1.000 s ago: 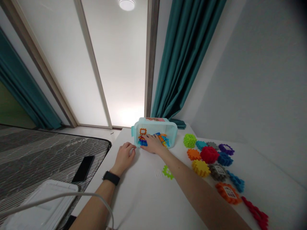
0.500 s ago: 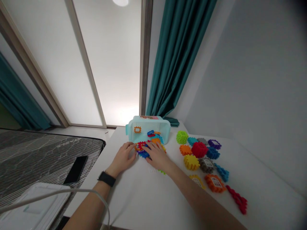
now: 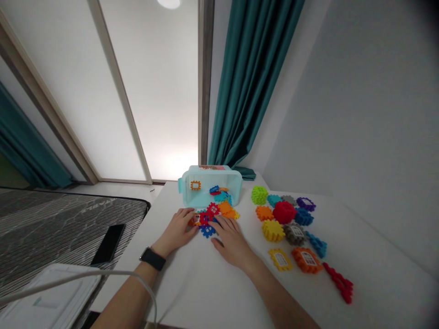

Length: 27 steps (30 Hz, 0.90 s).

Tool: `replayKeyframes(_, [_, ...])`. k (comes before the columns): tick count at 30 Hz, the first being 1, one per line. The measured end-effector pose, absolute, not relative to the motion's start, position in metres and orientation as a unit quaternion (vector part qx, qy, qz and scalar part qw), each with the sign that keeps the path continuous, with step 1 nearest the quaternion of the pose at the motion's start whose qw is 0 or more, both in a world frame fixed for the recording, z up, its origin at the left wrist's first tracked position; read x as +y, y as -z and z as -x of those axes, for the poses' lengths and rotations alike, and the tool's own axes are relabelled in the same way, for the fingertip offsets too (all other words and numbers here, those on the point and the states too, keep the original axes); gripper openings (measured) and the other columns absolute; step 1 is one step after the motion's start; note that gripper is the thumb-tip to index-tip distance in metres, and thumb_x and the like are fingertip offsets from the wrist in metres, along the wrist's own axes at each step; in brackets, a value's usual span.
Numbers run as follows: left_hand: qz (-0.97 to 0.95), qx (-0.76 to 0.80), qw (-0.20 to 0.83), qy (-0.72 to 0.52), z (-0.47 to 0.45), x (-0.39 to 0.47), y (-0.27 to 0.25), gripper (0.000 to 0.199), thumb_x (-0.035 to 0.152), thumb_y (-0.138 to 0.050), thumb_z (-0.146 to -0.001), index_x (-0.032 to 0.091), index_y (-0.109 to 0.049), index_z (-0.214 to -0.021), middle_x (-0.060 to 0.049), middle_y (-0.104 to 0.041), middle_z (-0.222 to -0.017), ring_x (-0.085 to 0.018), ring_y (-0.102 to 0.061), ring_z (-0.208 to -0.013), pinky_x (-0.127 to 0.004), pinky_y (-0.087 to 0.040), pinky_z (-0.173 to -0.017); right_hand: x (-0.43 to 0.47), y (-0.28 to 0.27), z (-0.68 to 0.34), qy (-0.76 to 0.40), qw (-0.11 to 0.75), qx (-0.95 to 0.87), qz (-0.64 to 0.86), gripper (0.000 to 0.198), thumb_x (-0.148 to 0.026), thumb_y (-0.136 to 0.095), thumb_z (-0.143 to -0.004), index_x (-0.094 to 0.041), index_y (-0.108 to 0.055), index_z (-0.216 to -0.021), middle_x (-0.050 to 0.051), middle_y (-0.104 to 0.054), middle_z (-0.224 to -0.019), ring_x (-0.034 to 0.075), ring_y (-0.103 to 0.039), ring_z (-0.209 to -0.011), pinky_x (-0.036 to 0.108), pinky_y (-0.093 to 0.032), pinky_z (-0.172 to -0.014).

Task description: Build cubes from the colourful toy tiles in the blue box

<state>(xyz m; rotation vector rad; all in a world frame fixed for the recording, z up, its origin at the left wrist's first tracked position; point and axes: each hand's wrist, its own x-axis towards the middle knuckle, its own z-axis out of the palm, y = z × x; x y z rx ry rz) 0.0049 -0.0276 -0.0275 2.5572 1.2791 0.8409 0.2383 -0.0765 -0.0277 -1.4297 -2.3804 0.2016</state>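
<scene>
A small pile of notched plastic building pieces lies on the white table in front of the bin. My left hand (image 3: 176,230) rests at the pile's left edge, its fingers touching an orange piece with a window pattern; thumb and fingers are apart. My right hand (image 3: 231,240) lies palm down at the right side of the pile, fingers spread over it. Between the hands show a red piece (image 3: 213,209) and a blue piece (image 3: 207,231). Orange pieces (image 3: 227,209) lie just beyond my right fingertips. Anything under those fingers is hidden.
A pale turquoise bin (image 3: 200,199) lies on its side with several pieces inside. To the right stand joined blocks, among them a red one (image 3: 284,212) and a yellow one (image 3: 273,231). A white cable (image 3: 113,272) crosses my left forearm; a black phone (image 3: 108,244) lies left.
My right hand has drawn back slightly toward me and uncovered red and orange pieces. My left hand has shifted a little nearer. The pieces between the hands are more spread out.
</scene>
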Motion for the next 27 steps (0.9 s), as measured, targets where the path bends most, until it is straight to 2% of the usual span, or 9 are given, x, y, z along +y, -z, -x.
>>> replayKeyframes(2, [-0.859, 0.42, 0.098, -0.274, -0.003, -0.026, 0.026, 0.01, 0.03, -0.065, -0.085, 0.021, -0.061, -0.089, -0.011, -0.065, -0.122, -0.027, -0.058, -0.111, -0.043, -0.049, -0.096, -0.079, 0.028, -0.242, -0.059, 0.184, -0.835, 0.515, 0.047, -0.023, -0.054, -0.091, -0.025, -0.053, -0.138, 0.011, -0.048, -0.149, 0.028, -0.039, -0.14, 0.052, -0.026, -0.117])
replayKeyframes(4, [-0.866, 0.414, 0.118, -0.256, -0.001, -0.025, 0.024, 0.013, 0.033, -0.064, -0.087, 0.021, -0.059, -0.084, -0.009, -0.068, -0.11, -0.025, -0.061, -0.102, -0.04, -0.05, -0.09, -0.079, 0.027, -0.244, -0.05, 0.192, -0.826, 0.527, 0.044, -0.022, -0.054, -0.091, -0.024, -0.055, -0.134, 0.012, -0.051, -0.146, 0.028, -0.04, -0.139, 0.051, -0.027, -0.116])
replayKeyframes(7, [-0.863, 0.419, 0.134, -0.248, 0.001, -0.025, 0.021, 0.019, 0.039, -0.064, -0.087, 0.021, -0.059, -0.088, -0.006, -0.068, -0.095, -0.023, -0.062, -0.09, -0.036, -0.05, -0.081, -0.079, 0.027, -0.246, -0.038, 0.199, -0.817, 0.54, 0.037, -0.024, -0.055, -0.091, -0.023, -0.059, -0.128, 0.013, -0.052, -0.144, 0.029, -0.042, -0.137, 0.05, -0.029, -0.115])
replayKeyframes(12, [-0.844, 0.412, 0.125, -0.32, 0.001, -0.026, 0.019, 0.032, 0.039, -0.069, -0.086, 0.021, -0.059, -0.11, -0.007, -0.069, -0.104, -0.024, -0.064, -0.097, -0.039, -0.05, -0.086, -0.08, 0.029, -0.244, -0.034, 0.208, -0.817, 0.537, 0.037, -0.023, -0.056, -0.09, -0.022, -0.059, -0.127, 0.014, -0.053, -0.142, 0.03, -0.044, -0.135, 0.052, -0.029, -0.114])
replayKeyframes(15, [-0.84, 0.394, 0.11, -0.355, -0.001, -0.028, 0.017, 0.037, 0.035, -0.07, -0.086, 0.021, -0.057, -0.117, -0.008, -0.069, -0.109, -0.024, -0.064, -0.101, -0.04, -0.051, -0.088, -0.079, 0.028, -0.241, -0.051, 0.258, -0.806, 0.53, 0.034, -0.02, -0.057, -0.088, -0.022, -0.061, -0.122, 0.014, -0.058, -0.136, 0.032, -0.047, -0.131, 0.052, -0.032, -0.112])
replayKeyframes(18, [-0.852, 0.366, 0.085, -0.365, -0.007, -0.034, 0.012, 0.038, 0.033, -0.07, -0.087, 0.021, -0.057, -0.121, -0.009, -0.069, -0.113, -0.026, -0.063, -0.105, -0.041, -0.051, -0.091, -0.075, 0.026, -0.237, -0.12, 0.377, -0.753, 0.526, 0.028, -0.02, -0.053, -0.089, -0.021, -0.061, -0.116, 0.013, -0.065, -0.119, 0.03, -0.056, -0.117, 0.048, -0.041, -0.103])
replayKeyframes(21, [-0.863, 0.337, 0.074, -0.369, -0.018, -0.042, 0.009, 0.041, 0.034, -0.07, -0.088, 0.023, -0.056, -0.125, -0.009, -0.07, -0.116, -0.025, -0.063, -0.107, -0.041, -0.051, -0.092, -0.071, 0.024, -0.232, -0.252, 0.481, -0.676, 0.498, 0.027, -0.026, -0.051, -0.091, -0.02, -0.057, -0.118, 0.006, -0.068, -0.093, 0.023, -0.063, -0.09, 0.039, -0.049, -0.086])
replayKeyframes(24, [-0.871, 0.301, 0.065, -0.382, -0.03, -0.05, 0.007, 0.041, 0.036, -0.069, -0.089, 0.023, -0.057, -0.126, -0.009, -0.071, -0.116, -0.024, -0.064, -0.108, -0.04, -0.052, -0.093, -0.069, 0.026, -0.229, -0.359, 0.517, -0.625, 0.462, 0.027, -0.033, -0.055, -0.09, -0.021, -0.058, -0.114, -0.002, -0.061, -0.074, 0.019, -0.06, -0.073, 0.032, -0.047, -0.072])
replayKeyframes(27, [-0.882, 0.269, 0.05, -0.383, -0.037, -0.053, 0.005, 0.038, 0.036, -0.067, -0.091, 0.023, -0.058, -0.125, -0.01, -0.071, -0.117, -0.023, -0.065, -0.108, -0.041, -0.052, -0.094, -0.067, 0.027, -0.23, -0.405, 0.528, -0.596, 0.449, 0.021, -0.035, -0.06, -0.086, -0.02, -0.061, -0.1, -0.004, -0.056, -0.067, 0.017, -0.055, -0.066, 0.029, -0.043, -0.065])
